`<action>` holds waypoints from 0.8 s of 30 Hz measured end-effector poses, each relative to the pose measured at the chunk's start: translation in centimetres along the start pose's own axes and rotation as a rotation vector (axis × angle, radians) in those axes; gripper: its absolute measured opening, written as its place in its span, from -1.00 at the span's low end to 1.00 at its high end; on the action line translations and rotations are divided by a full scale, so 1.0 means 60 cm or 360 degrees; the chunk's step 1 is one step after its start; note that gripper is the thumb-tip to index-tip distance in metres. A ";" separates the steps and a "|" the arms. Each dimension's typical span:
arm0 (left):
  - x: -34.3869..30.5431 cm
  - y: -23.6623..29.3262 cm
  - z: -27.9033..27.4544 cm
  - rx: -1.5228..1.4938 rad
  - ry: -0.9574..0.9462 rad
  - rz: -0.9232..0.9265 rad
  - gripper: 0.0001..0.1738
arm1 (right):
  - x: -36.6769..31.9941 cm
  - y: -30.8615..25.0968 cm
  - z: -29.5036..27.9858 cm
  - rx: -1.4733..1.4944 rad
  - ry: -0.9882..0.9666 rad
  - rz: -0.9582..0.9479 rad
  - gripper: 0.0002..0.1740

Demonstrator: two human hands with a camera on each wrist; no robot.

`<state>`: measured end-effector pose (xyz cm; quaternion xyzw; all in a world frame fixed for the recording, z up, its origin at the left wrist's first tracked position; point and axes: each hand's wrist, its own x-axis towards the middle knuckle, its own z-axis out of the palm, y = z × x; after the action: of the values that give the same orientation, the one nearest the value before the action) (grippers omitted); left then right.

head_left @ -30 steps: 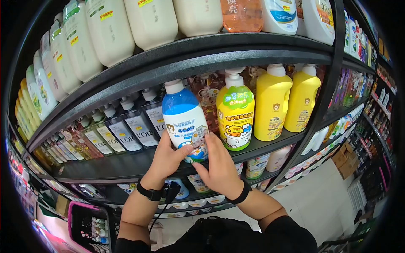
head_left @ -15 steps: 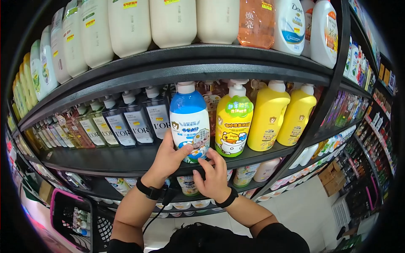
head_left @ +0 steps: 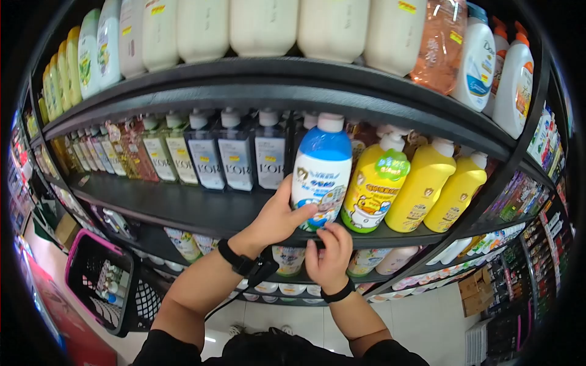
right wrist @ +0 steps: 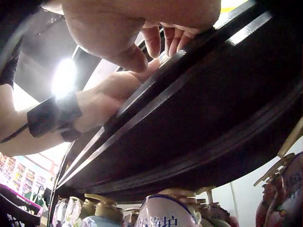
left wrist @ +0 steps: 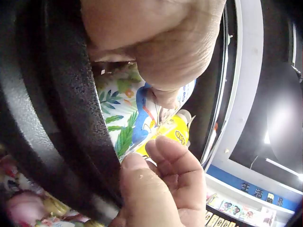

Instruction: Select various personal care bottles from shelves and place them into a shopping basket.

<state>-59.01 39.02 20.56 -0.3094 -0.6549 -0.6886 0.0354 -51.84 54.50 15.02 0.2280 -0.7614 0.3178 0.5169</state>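
In the head view a blue-and-white bottle [head_left: 322, 174] stands upright near the front edge of the middle shelf [head_left: 165, 210]. My left hand [head_left: 278, 216] grips its lower left side, thumb across the front label. My right hand [head_left: 330, 256] is at the bottle's base by the shelf edge, its fingers loosely bent and holding nothing; whether a fingertip touches the bottle is unclear. A yellow bottle with a green label [head_left: 373, 183] is just right of it. The left wrist view shows the patterned bottle side [left wrist: 124, 111] between the left hand and the right hand [left wrist: 163, 182].
Two plain yellow bottles [head_left: 422, 186] stand farther right, dark pump bottles [head_left: 235, 152] to the left. Large cream bottles [head_left: 262, 27] line the shelf above, and more bottles are below. A black basket with a pink rim [head_left: 74, 259] is at lower left, holding small bottles.
The head view has shifted, so shelf and bottles appear farther right. My right hand, earlier against the bottle's right side, has dropped to its base with fingers more bent. My left hand keeps its grip.
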 end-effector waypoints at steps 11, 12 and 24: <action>-0.383 0.014 -0.146 0.0836 0.0148 -0.0013 -0.43 | -0.022 -0.025 -0.002 -0.0183 -0.0032 0.0107 -0.68; -0.447 0.010 -0.167 0.0600 0.0123 -0.0501 -0.46 | -0.039 -0.039 0.004 -0.0157 -0.0003 0.0116 -0.68; -1.602 -0.086 -0.229 0.0948 0.0123 -0.3412 -0.57 | -0.331 -0.459 0.336 0.1152 -0.1511 0.0317 -0.72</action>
<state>10.90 -7.19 -28.70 0.4589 -0.7208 -0.1873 -0.4846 -39.00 21.25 -1.93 0.4339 -0.7701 0.4671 -0.0218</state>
